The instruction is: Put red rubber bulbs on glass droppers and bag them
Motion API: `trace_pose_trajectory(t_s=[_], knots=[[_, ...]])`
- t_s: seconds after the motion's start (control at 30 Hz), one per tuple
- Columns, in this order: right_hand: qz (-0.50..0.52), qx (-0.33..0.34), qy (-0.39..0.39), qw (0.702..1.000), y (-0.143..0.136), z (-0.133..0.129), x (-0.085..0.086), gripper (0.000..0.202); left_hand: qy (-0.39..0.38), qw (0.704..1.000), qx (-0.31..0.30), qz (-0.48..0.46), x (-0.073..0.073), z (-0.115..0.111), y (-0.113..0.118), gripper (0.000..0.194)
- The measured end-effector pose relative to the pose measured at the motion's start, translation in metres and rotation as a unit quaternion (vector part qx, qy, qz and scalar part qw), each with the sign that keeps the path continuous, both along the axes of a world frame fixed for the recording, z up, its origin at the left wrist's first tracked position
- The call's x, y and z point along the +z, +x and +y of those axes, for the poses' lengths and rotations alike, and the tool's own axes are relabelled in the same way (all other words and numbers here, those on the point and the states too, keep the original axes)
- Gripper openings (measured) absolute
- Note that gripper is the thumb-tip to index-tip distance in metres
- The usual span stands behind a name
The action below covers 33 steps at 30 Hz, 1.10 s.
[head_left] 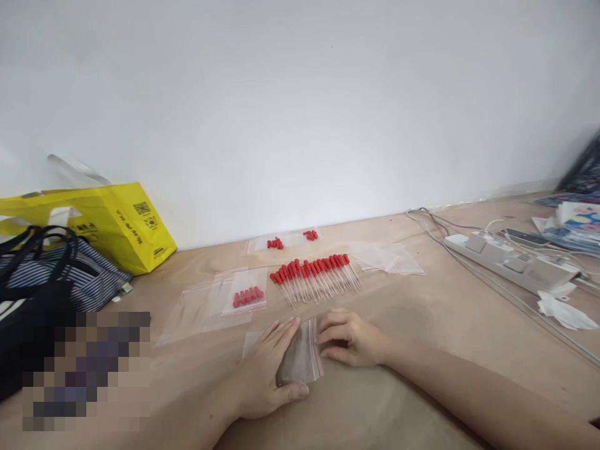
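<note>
A clear zip bag (300, 359) with a red line along its seal lies flat in front of me, its seal edge facing right. My left hand (262, 375) rests on the bag's left part, fingers stretched and thumb apart. At the seal edge, my right hand (351, 337) has curled fingers, with fingertips and thumb closed on the bag's edge. Just beyond are several thin clear tubes with red caps (314, 275), laid side by side in a row. Left of them, another zip bag (244, 289) holds several red-capped pieces.
More clear bags lie at left (187, 312) and at right (398, 259). Filled bags with red caps (275, 244) sit near the wall. A yellow bag (135, 225) and striped bag (98, 275) stand left. A power strip (510, 262), cables and tissue (567, 310) lie right.
</note>
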State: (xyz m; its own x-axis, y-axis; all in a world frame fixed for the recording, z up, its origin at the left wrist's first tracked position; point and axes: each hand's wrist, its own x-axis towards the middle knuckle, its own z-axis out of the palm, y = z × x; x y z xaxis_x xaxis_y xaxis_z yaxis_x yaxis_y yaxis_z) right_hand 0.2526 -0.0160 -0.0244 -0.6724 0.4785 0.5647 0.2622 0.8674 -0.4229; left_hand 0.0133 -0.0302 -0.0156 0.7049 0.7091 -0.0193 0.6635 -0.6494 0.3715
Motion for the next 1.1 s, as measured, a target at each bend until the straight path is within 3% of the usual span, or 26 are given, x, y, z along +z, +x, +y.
trace_pose_trajectory(t_s=[0.17,0.37,0.47,0.53,0.63,0.77,0.83,0.9,1.0,1.1], knots=[[-0.049,0.048,0.014,0.998,-0.004,-0.004,0.002,0.02,0.004,1.0,-0.008,-0.007,0.001,0.0,0.001,0.089],[-0.121,0.093,0.017,0.988,-0.009,-0.008,0.007,0.04,0.006,1.0,-0.003,0.0,0.011,-0.004,0.005,0.091],[-0.137,0.098,0.019,0.986,-0.009,-0.006,0.011,0.04,-0.001,1.0,0.014,-0.012,0.006,-0.002,-0.002,0.091],[-0.147,0.103,0.011,0.984,-0.008,-0.004,0.013,0.037,-0.001,0.999,0.027,-0.028,0.0,0.001,-0.009,0.079],[-0.142,0.107,-0.015,0.984,-0.006,-0.002,0.013,0.037,0.012,0.999,0.041,-0.025,-0.006,0.005,-0.016,0.072],[-0.064,0.107,-0.09,0.988,0.0,0.005,0.01,0.034,0.03,0.999,0.037,-0.016,-0.001,0.004,-0.014,0.073],[-0.01,0.039,-0.119,0.992,0.003,0.018,0.01,0.026,0.029,0.999,0.043,-0.015,0.003,0.003,-0.01,0.069],[0.025,-0.115,-0.113,0.987,0.005,0.038,0.014,0.025,0.03,0.998,0.049,-0.016,0.005,0.003,-0.007,0.065],[-0.001,-0.334,-0.087,0.938,0.0,0.076,0.022,0.025,0.041,0.997,0.048,-0.033,0.002,0.005,-0.006,0.064],[-0.069,-0.43,-0.11,0.893,-0.013,0.111,0.028,0.029,0.048,0.996,0.049,-0.05,-0.005,0.007,-0.008,0.065]])
